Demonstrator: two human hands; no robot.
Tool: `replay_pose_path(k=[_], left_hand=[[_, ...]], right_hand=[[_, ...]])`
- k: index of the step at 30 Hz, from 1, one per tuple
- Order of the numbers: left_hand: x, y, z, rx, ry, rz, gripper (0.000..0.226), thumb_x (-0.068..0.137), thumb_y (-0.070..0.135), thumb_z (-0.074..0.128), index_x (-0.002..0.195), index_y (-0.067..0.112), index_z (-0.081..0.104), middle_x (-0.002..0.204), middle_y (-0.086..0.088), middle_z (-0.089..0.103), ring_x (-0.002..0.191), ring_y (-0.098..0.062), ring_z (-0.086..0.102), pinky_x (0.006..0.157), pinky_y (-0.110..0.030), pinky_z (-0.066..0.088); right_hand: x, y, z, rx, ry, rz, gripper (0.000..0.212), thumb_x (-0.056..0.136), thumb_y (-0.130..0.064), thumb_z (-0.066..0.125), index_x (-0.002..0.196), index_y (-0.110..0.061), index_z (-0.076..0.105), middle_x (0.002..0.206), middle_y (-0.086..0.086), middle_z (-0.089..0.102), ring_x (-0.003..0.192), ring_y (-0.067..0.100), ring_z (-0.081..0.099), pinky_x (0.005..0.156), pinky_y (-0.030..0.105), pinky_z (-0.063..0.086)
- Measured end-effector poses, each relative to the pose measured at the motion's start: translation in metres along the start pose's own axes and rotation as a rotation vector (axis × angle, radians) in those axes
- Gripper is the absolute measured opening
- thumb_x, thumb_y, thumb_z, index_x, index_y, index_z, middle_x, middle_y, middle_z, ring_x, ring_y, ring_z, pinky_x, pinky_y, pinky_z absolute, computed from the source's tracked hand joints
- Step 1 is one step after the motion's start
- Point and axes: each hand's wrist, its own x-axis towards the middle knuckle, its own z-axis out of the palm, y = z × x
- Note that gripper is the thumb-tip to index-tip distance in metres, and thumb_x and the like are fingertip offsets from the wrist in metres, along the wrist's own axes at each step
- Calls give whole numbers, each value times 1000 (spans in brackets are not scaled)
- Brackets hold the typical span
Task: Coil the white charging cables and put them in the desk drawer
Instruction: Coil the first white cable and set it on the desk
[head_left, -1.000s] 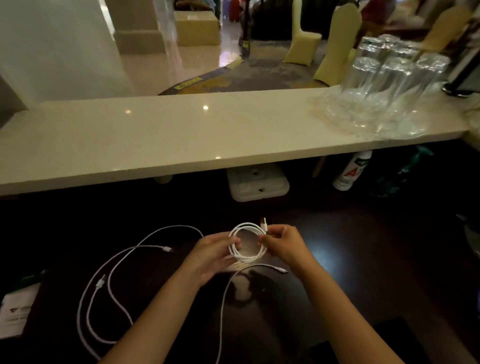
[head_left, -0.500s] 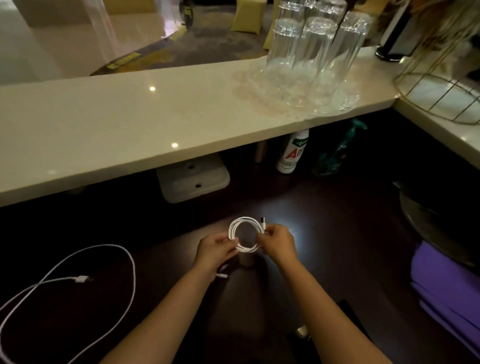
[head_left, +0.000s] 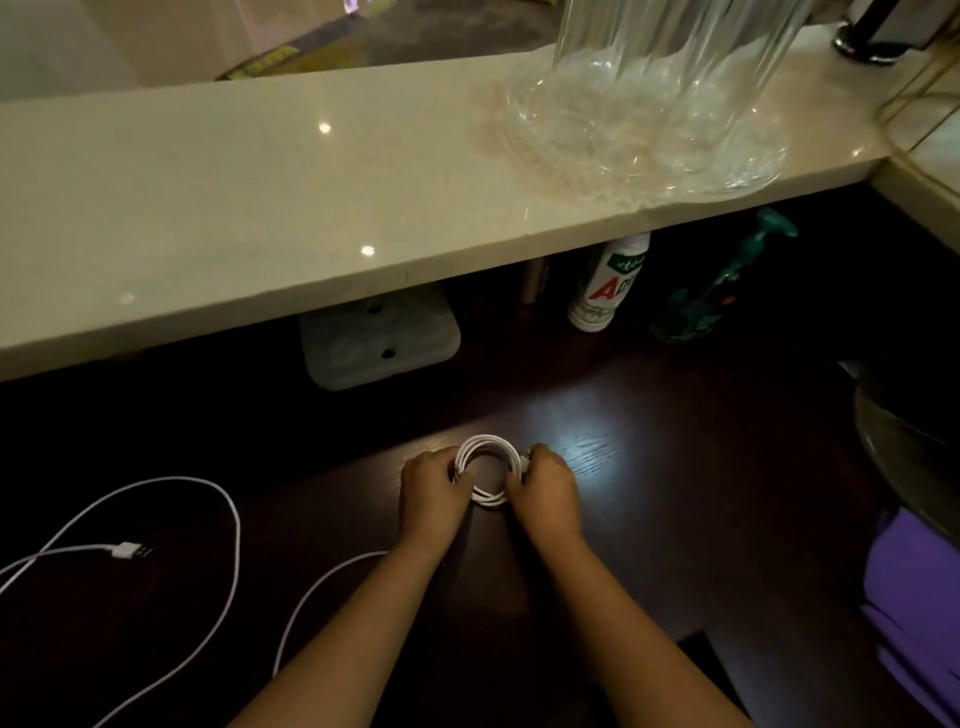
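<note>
We see two bare hands low in the middle of the view, over a dark wood counter (head_left: 675, 467). Between them is a small white cable coil (head_left: 485, 470), wound into a neat ring. The left hand (head_left: 434, 493) holds the ring at its 9 o'clock side, with its fingers (head_left: 452, 467) closed on the strands. The right hand (head_left: 545, 491) holds the ring at its 3 o'clock side, and its fingers (head_left: 535, 457) are pinched tight on the strands there too (a little plug end seems to peek out by the right fingertips, but it is too small to be sure). We cannot tell if the coil touches the wood or hangs just above it.

At about 8 o'clock from the hands, a loose white cable (head_left: 228, 519) lies in big open loops on the dark wood. Its USB plug (head_left: 130, 551) lies flat and points toward 3 o'clock. One more white strand curves in beside the left arm.

At 12 o'clock, above the dark wood, runs a long pale shelf (head_left: 260, 208) that shines. On it, at about 1 o'clock, stand clear glasses (head_left: 649, 104) on a clear tray. Under the shelf we see a pale plastic box (head_left: 379, 343), a white bottle (head_left: 608, 286) with a red letter A, and a teal spray bottle (head_left: 727, 280). At 4 o'clock, by the edge, is some purple cloth (head_left: 914, 613).

We do not see a drawer.
</note>
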Motion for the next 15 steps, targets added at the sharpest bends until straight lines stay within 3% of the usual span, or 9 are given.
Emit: replay_pose_path(k=[3,5,8,12,15], left_hand=[[1,-2,4,1,21,-95,41,75,5,63,117,5,62,107,-19,58,105,-30,53,95,-32,40],[2,-2,6,-43,39,-141,49,74,4,65,123,3,56,114,-19,54,110,-30,51,98,-31,38],[3,0,6,-68,79,-158,45,70,2,65,115,3,61,104,-17,59,99,-29,56,87,-31,43],[5,5,8,-173,114,-270,27,65,-3,63,91,4,64,80,-9,60,79,-32,61,70,-31,46],[7,1,12,-235,107,-297,19,65,-6,62,78,7,63,74,-5,58,72,-29,60,69,-31,47]], right_hand=[[2,3,0,53,30,6,32,81,-12,62,111,-7,54,106,15,65,100,28,60,78,27,42],[2,5,1,37,32,-15,35,81,-13,62,114,-7,54,111,14,61,101,27,58,81,27,41],[1,5,2,9,52,-30,34,82,-14,62,113,-7,54,114,13,54,99,27,57,80,27,41],[1,4,6,45,78,-10,32,81,-12,61,112,-7,57,111,14,60,101,26,57,78,25,39],[2,4,8,92,92,11,30,80,-8,60,110,-7,60,108,15,63,99,27,59,77,24,40]])
